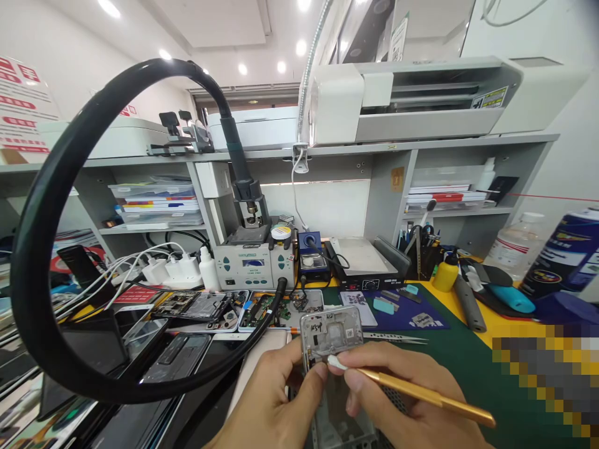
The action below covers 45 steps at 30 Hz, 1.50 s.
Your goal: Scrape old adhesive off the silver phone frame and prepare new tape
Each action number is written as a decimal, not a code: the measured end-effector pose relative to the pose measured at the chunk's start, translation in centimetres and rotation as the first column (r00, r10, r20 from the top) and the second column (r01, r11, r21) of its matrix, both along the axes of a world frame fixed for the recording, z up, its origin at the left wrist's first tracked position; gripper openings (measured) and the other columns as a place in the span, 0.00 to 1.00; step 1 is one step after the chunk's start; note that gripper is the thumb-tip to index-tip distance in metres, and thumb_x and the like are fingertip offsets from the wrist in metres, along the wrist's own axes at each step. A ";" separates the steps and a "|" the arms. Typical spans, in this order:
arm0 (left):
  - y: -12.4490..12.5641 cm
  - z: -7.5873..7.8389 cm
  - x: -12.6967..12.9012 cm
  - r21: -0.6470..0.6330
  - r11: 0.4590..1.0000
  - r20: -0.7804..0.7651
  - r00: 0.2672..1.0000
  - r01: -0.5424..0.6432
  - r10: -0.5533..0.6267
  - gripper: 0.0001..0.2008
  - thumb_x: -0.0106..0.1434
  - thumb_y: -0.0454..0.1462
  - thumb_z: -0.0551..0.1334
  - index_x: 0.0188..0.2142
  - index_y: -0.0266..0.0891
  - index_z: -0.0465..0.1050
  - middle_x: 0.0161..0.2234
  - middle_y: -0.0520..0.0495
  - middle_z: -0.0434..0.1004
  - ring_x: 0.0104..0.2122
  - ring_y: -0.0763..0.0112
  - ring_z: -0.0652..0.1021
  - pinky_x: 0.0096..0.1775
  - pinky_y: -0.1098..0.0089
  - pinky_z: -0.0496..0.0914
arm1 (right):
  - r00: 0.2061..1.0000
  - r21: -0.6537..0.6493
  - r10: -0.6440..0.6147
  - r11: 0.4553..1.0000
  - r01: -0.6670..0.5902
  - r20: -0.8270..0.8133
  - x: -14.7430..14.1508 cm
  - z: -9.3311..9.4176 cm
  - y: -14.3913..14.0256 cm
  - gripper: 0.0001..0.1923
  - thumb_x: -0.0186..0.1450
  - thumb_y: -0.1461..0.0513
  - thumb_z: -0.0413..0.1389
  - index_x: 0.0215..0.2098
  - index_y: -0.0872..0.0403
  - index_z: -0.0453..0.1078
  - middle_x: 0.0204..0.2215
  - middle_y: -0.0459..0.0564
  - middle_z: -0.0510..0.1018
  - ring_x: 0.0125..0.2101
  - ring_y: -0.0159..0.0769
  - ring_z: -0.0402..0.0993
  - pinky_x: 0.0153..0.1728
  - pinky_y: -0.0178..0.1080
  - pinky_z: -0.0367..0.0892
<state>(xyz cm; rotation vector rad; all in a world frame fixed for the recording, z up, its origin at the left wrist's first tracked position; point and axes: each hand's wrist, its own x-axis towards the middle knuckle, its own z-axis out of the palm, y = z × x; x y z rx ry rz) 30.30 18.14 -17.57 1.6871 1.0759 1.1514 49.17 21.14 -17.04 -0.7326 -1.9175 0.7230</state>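
Note:
My left hand [266, 399] grips the left side of an opened silver phone frame [330, 333], held upright over the bench near the front edge. My right hand [397, 399] pinches a gold-handled tool [421, 393] with a white tip, and that tip rests against the frame's middle, just under the camera cut-out. The lower part of the frame [341, 424] runs down between both hands and is partly hidden by my fingers.
A thick black hose [60, 187] loops from the hot-air station [255, 262] across the left. Dismantled phones and boards [196, 308] cover the left bench. Tweezers [397, 338] lie on the green mat [449, 355]. A heating plate [360, 262], bottles [515, 246] and printer [421, 100] stand behind.

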 end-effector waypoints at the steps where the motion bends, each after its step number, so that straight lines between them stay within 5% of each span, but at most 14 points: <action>1: 0.0 -0.1 -0.1 -0.005 1.000 -0.006 1.000 -0.003 0.003 0.19 0.71 0.47 0.59 0.53 0.40 0.78 0.33 0.48 0.79 0.31 0.66 0.75 0.38 0.69 0.71 | 1.000 0.006 -0.003 1.000 0.003 0.002 0.0 0.1 0.0 0.07 0.67 0.63 0.59 0.39 0.45 0.79 0.21 0.39 0.83 0.21 0.29 0.81 0.23 0.25 0.73; 12: 0.2 0.4 0.2 0.044 0.998 0.014 0.999 0.034 -0.034 0.18 0.72 0.45 0.57 0.52 0.38 0.77 0.35 0.47 0.79 0.31 0.68 0.75 0.36 0.72 0.72 | 0.999 0.097 -0.035 0.995 0.035 0.000 0.2 0.1 -0.3 0.09 0.66 0.64 0.59 0.40 0.45 0.79 0.23 0.40 0.85 0.24 0.33 0.84 0.25 0.26 0.77; 21: 0.0 -0.8 0.1 0.009 1.000 0.028 1.000 -0.011 0.011 0.17 0.72 0.46 0.58 0.52 0.39 0.76 0.38 0.45 0.79 0.38 0.63 0.76 0.42 0.69 0.72 | 0.999 0.124 -0.030 0.992 0.034 -0.029 0.1 0.1 -0.1 0.09 0.65 0.65 0.60 0.38 0.44 0.80 0.25 0.39 0.85 0.26 0.33 0.85 0.27 0.25 0.78; 33: 0.1 0.5 0.2 -0.012 0.998 0.037 0.998 0.059 -0.059 0.15 0.71 0.45 0.60 0.48 0.38 0.78 0.39 0.45 0.79 0.41 0.61 0.77 0.45 0.66 0.71 | 0.999 0.085 -0.010 0.996 0.014 -0.051 -0.1 -0.1 0.0 0.08 0.66 0.63 0.59 0.39 0.45 0.80 0.23 0.40 0.84 0.25 0.33 0.84 0.24 0.25 0.76; 45: 0.3 -0.2 -0.1 0.010 1.000 -0.029 0.999 0.016 -0.016 0.17 0.71 0.46 0.60 0.49 0.38 0.78 0.34 0.47 0.78 0.31 0.67 0.74 0.35 0.71 0.70 | 0.998 0.027 -0.032 0.999 0.034 -0.059 -0.1 -0.4 -0.1 0.07 0.67 0.61 0.59 0.38 0.48 0.80 0.22 0.43 0.84 0.22 0.33 0.82 0.23 0.29 0.75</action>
